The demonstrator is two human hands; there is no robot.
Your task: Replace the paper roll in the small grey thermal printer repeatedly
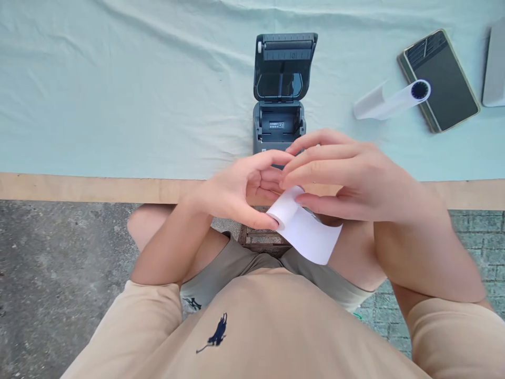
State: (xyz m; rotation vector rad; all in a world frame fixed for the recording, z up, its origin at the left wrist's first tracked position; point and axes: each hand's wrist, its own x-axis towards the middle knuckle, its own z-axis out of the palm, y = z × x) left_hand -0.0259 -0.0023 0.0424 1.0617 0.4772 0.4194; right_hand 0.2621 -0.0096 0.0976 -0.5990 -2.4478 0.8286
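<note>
A small white paper roll (286, 206) is held between my two hands, just in front of the table's edge. My left hand (246, 189) has its thumb at the roll's near left end, its fingers curled behind. At the other end, the thumb of my right hand (339, 173) presses on the roll while its fingers arch over it. A loose strip of the paper hangs down to the right. Just beyond my hands stands a dark label printer (279, 123) with its lid (282, 66) raised; an inner compartment with a small white label shows. My hands cover its near part.
A second paper roll (394, 102), partly unrolled, leans by a phone (444, 79) at the right. A grey object (495, 68) is cut off at the right border. Pale cloth (138, 105) covers the table, with a bare wooden edge (87, 188) in front.
</note>
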